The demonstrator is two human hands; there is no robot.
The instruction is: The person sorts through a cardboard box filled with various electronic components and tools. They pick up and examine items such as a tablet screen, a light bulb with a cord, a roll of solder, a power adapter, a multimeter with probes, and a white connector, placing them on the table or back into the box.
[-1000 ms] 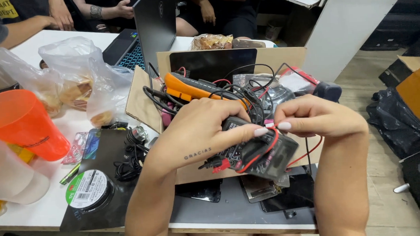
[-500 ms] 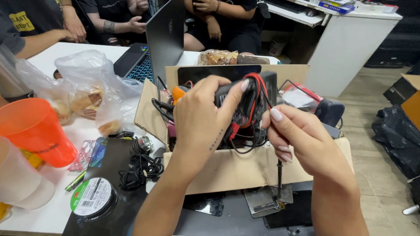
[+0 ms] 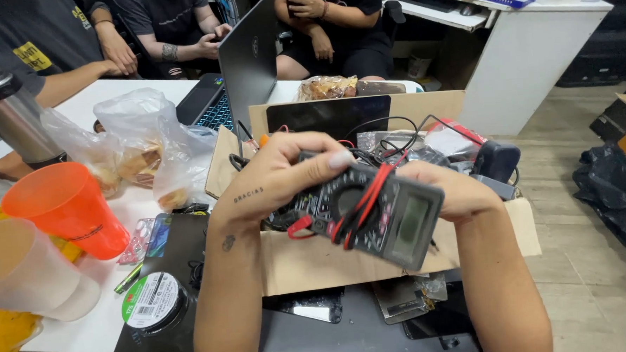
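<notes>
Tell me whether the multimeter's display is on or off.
Off, as far as shows: the multimeter's screen is blank grey, with no digits, while both hands, left and right, hold it over the cardboard box.

The black multimeter has turned from upright to lying sideways, apparently screen up, between both hands.

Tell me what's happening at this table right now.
A person holds a black multimeter in both hands above an open cardboard box full of cables and gear. The left hand grips its dial end, and the right hand supports the screen end. Red and black leads are wrapped around the meter. Beside the box stand an orange cup, plastic bags of food and an open laptop. Other people sit across the table.
</notes>
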